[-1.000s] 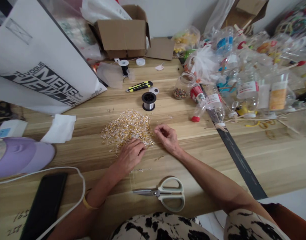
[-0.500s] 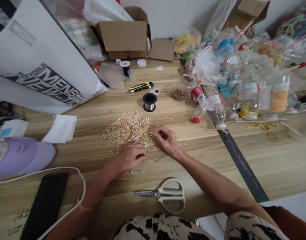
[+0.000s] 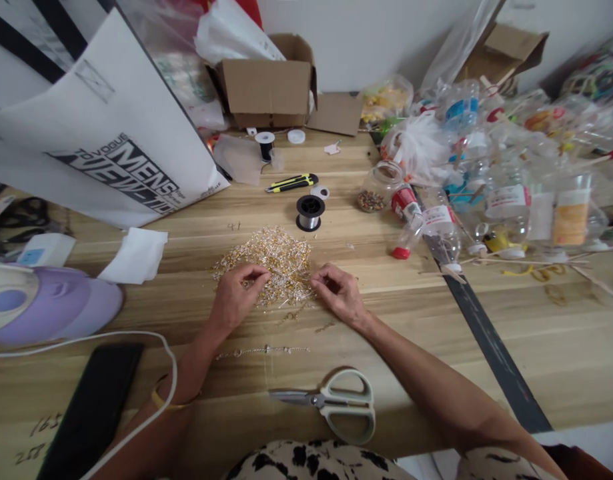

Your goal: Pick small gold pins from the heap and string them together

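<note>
A loose pile of small gold and clear beads or findings (image 3: 276,250) lies on the wooden table. My left hand (image 3: 236,297) is over the pile's left side, thumb and forefinger pinched together. At the right edge of the pile, my right hand (image 3: 340,295) also pinches; whatever either hand holds is too small to make out. A thin beaded chain (image 3: 266,350) lies stretched out below the pile. Short gold chain pieces (image 3: 325,327) rest near my right hand. Nearer to me are cream-handled scissors (image 3: 331,399), blades pointing left.
Behind the pile are a wire spool (image 3: 310,212), a yellow-black utility knife (image 3: 292,183) and a jar of beads (image 3: 372,197). Plastic bottles (image 3: 439,223) crowd the right. On the left stand a white bag (image 3: 111,160), a purple device (image 3: 81,300) and a black phone (image 3: 93,407).
My left hand has lifted up and left from the pile's near edge into a pinch, uncovering more of the beaded chain. My right hand stays at the pile's right edge. The view has shifted slightly.
</note>
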`<state>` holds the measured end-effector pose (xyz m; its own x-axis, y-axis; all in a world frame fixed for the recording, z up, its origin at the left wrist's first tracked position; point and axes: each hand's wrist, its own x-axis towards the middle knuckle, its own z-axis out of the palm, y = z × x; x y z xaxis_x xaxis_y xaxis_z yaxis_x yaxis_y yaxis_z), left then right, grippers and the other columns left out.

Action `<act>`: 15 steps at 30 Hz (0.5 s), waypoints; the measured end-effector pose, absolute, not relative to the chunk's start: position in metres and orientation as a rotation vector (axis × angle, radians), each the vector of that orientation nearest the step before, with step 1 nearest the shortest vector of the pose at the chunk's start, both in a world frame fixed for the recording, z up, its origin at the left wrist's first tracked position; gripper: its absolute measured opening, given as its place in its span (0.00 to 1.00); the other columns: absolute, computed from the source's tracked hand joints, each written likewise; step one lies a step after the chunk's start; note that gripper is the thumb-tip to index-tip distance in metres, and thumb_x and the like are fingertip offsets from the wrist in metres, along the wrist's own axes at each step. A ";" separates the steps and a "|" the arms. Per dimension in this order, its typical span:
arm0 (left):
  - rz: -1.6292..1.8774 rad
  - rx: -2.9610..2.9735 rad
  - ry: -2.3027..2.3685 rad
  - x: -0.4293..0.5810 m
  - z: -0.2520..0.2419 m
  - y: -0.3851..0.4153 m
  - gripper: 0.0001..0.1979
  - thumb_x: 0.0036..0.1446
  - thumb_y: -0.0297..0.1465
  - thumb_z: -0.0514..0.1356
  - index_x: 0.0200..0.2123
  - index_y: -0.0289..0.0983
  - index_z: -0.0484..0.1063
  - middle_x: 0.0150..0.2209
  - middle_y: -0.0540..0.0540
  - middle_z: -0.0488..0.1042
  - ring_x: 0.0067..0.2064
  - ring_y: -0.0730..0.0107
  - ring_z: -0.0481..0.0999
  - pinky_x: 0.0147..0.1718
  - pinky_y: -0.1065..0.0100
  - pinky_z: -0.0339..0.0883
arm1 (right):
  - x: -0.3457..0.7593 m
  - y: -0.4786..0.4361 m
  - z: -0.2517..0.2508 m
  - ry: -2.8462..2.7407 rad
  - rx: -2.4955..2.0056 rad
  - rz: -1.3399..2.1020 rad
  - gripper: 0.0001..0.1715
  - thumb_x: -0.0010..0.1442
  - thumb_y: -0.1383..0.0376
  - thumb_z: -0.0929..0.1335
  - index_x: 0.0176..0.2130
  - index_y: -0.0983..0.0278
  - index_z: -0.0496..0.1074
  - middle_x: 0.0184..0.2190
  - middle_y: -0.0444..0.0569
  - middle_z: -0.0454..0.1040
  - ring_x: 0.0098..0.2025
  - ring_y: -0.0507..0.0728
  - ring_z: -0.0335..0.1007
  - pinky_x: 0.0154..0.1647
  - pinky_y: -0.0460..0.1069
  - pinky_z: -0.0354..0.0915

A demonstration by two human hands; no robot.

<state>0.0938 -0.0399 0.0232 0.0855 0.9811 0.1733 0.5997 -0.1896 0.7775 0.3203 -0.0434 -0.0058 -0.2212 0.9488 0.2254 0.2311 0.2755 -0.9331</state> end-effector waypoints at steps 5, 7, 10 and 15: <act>0.996 1.707 1.590 0.086 0.021 -0.035 0.07 0.53 0.33 0.60 0.29 0.35 0.76 0.31 0.48 0.79 0.33 0.69 0.75 0.37 0.68 0.69 | 0.321 -0.044 -0.005 -1.652 -1.117 1.019 0.07 0.59 0.64 0.67 0.30 0.64 0.70 0.25 0.44 0.67 0.26 0.51 0.61 0.26 0.46 0.57; 0.979 1.698 1.587 0.085 0.019 -0.034 0.08 0.53 0.33 0.60 0.29 0.35 0.76 0.31 0.47 0.79 0.33 0.68 0.76 0.36 0.68 0.69 | 0.320 -0.045 -0.005 -1.653 -1.126 1.023 0.08 0.59 0.64 0.67 0.29 0.64 0.70 0.25 0.44 0.67 0.26 0.51 0.61 0.26 0.46 0.57; 0.948 1.724 1.562 0.084 0.018 -0.034 0.08 0.53 0.33 0.60 0.30 0.35 0.76 0.31 0.47 0.79 0.33 0.67 0.76 0.35 0.68 0.69 | 0.320 -0.045 -0.004 -1.655 -1.130 1.019 0.08 0.59 0.64 0.67 0.29 0.65 0.70 0.24 0.44 0.66 0.26 0.50 0.61 0.26 0.46 0.57; 0.853 1.923 1.515 0.085 0.015 -0.034 0.04 0.53 0.28 0.60 0.29 0.37 0.75 0.29 0.47 0.78 0.32 0.67 0.75 0.35 0.67 0.68 | 0.320 -0.045 -0.005 -1.652 -1.141 1.006 0.08 0.59 0.64 0.67 0.29 0.64 0.70 0.24 0.43 0.66 0.25 0.50 0.60 0.25 0.45 0.56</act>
